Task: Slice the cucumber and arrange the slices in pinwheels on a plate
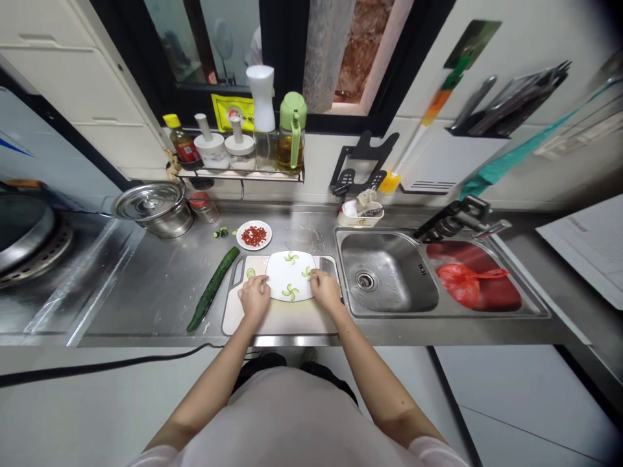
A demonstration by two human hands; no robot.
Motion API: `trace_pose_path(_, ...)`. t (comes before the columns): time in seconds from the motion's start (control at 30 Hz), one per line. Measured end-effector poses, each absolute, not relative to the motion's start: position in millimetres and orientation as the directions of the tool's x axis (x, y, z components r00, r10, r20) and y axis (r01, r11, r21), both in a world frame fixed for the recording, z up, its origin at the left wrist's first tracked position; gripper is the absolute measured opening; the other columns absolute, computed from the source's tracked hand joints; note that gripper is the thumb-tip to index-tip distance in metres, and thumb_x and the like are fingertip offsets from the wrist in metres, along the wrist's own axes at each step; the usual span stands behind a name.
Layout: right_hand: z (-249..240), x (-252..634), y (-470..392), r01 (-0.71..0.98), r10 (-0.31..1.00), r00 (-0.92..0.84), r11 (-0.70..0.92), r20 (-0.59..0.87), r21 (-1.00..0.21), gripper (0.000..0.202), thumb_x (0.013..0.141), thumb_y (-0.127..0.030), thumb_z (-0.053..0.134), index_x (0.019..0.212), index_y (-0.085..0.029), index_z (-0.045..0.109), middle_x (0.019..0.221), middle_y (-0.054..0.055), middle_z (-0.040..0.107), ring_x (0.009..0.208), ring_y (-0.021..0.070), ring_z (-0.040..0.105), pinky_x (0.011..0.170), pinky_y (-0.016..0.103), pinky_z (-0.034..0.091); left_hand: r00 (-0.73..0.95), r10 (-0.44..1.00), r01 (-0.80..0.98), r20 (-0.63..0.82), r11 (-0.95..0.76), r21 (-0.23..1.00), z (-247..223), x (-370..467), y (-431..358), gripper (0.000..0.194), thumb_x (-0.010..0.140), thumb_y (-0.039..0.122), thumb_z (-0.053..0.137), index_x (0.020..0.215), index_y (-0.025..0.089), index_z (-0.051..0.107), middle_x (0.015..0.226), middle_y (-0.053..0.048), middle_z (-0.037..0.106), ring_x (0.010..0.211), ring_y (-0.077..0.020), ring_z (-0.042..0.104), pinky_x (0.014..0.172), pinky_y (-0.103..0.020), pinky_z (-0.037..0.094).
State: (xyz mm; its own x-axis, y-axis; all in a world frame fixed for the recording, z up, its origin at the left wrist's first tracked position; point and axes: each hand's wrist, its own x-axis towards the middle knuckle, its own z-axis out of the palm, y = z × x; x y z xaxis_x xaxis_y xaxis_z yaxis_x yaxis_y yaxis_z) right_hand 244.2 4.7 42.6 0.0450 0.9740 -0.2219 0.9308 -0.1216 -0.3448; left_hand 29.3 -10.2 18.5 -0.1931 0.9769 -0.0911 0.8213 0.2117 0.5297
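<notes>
A white plate rests on the cutting board, with thin cucumber slices laid on it in small pinwheel shapes. My left hand is at the plate's left edge, its fingers curled at the rim. More cucumber slices lie on the board just beyond those fingers. Over the plate's right edge, my right hand has its fingertips pinched at the slices of the right-hand pinwheel. A long cucumber lies on the counter left of the board.
Behind the board stands a small dish of chopped red pieces. Cucumber scraps and a lidded steel pot are to the left. The double sink is right, a red bag in its far basin. A condiment shelf hangs behind.
</notes>
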Motion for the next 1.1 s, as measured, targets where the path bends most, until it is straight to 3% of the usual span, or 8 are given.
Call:
trace_pose_path(0.23, 42, 256, -22, 0.831, 0.990, 0.124, -0.140, -0.067, -0.539, 0.039, 0.091, -0.028, 0.039, 0.118, -0.018, 0.065, 0.105, 0.009, 0.070, 0.091, 0.0190, 0.063, 0.080, 0.026, 0.043, -0.365, 0.926, 0.759, -0.096, 0.356, 0.546, 20, 2, -6, 0.032, 0.087, 0.025, 0.047, 0.114, 0.028, 0.064, 0.115, -0.006, 0.065, 0.108, -0.0262, 0.056, 0.091, -0.039, 0.037)
trace_pose_path(0.43, 41, 276, -42, 0.754, 0.986, 0.158, -0.081, 0.060, -0.652, 0.047, 0.088, -0.041, 0.038, 0.109, -0.014, 0.069, 0.082, 0.009, 0.071, 0.072, 0.0206, 0.061, 0.068, 0.029, 0.045, -0.452, 0.890, 0.723, -0.062, 0.407, 0.558, 17, -23, -3, 0.030, 0.084, 0.027, 0.052, 0.110, 0.026, 0.066, 0.105, -0.007, 0.067, 0.102, -0.0255, 0.059, 0.090, -0.039, 0.038)
trace_pose_path(0.77, 43, 281, -55, 0.749, 0.982, 0.164, -0.059, 0.098, -0.660, 0.053, 0.086, -0.050, 0.037, 0.104, -0.014, 0.072, 0.072, 0.009, 0.070, 0.063, 0.0216, 0.060, 0.063, 0.032, 0.046, -0.429, 0.879, 0.796, -0.207, 0.476, 0.373, 5, -19, 24, 0.031, 0.082, 0.044, 0.056, 0.104, 0.025, 0.065, 0.110, -0.009, 0.067, 0.105, -0.0305, 0.059, 0.091, -0.045, 0.036)
trace_pose_path(1.1, 35, 278, -60, 0.756, 0.991, 0.126, -0.064, 0.048, -0.652, 0.052, 0.088, -0.047, 0.036, 0.106, -0.013, 0.071, 0.079, 0.012, 0.072, 0.067, 0.0235, 0.063, 0.067, 0.033, 0.047, -0.418, 0.893, 0.813, -0.167, 0.449, 0.370, -7, -12, 31, 0.023, 0.083, 0.034, 0.055, 0.102, 0.024, 0.064, 0.112, -0.009, 0.065, 0.108, -0.0286, 0.056, 0.092, -0.043, 0.035)
